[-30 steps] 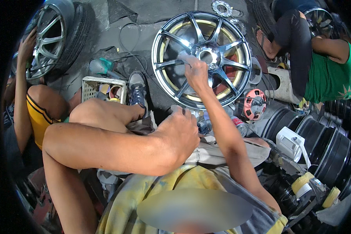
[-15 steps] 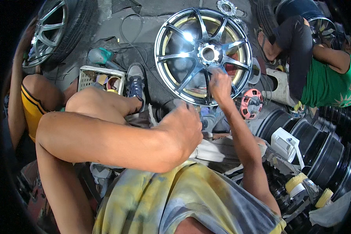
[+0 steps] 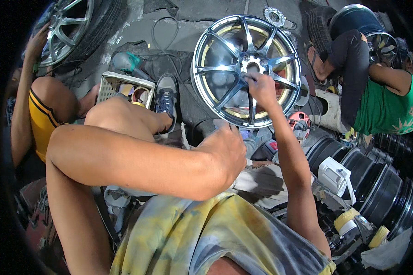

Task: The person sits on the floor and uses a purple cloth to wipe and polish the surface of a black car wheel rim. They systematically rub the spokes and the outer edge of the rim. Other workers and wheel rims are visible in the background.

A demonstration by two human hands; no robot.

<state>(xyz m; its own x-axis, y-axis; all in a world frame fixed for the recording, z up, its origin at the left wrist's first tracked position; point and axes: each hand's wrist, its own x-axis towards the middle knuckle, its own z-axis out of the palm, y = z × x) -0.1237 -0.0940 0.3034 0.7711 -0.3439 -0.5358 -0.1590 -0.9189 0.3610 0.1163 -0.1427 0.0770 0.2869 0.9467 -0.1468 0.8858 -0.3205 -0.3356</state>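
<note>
A shiny chrome multi-spoke wheel rim (image 3: 228, 97) lies in front of me, with a yellowish ring showing behind its spokes. My right hand (image 3: 263, 91) is over the spokes just below the centre hub, its fingers drawn together and a little blurred. Whatever it pinches, if anything, is too small to make out. My left hand (image 3: 227, 149) is closed at the rim's near edge. A small greyish piece (image 3: 221, 124) shows at its fingertips, and I cannot tell what it is.
A crate of small items (image 3: 106, 89) and a green power tool (image 3: 127, 61) with a cord are at left. People sit on both sides, one beside a tyred wheel (image 3: 64, 34). Dark wheel barrels (image 3: 348, 165) with a white box (image 3: 333, 176) lie at right.
My right hand has moved up the spokes toward the hub. The whole view has shifted slightly, so the rim sits further right. The person at left now has a hand higher on their wheel.
</note>
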